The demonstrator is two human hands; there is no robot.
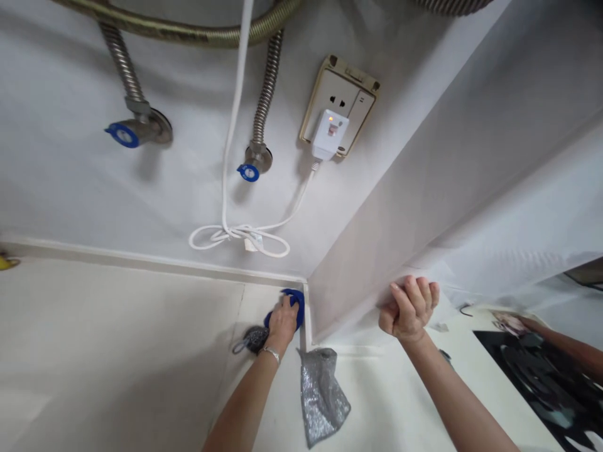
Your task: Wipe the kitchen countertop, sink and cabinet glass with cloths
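Observation:
My left hand (284, 324) presses a blue cloth (300, 309) into the corner of the white surface, its fingers wrapped over the cloth. Beside that wrist, which wears a bracelet, lies a dark wire scrubber (257, 339) with a grey loop. A silvery grey scouring cloth (322, 397) rests on the surface just right of my left forearm. My right hand (412, 309) is curled into a fist by the lower edge of the pale side panel (377, 251), with nothing visible in it.
Overhead, a white cord (233, 125) hangs looped from a plug (330, 135) in the wall socket (358, 94). Two blue-handled valves (125, 134) (249, 172) and a ribbed hose (188, 34) are there too. At right, another person's arm (565, 348) reaches over a black cooktop (522, 376).

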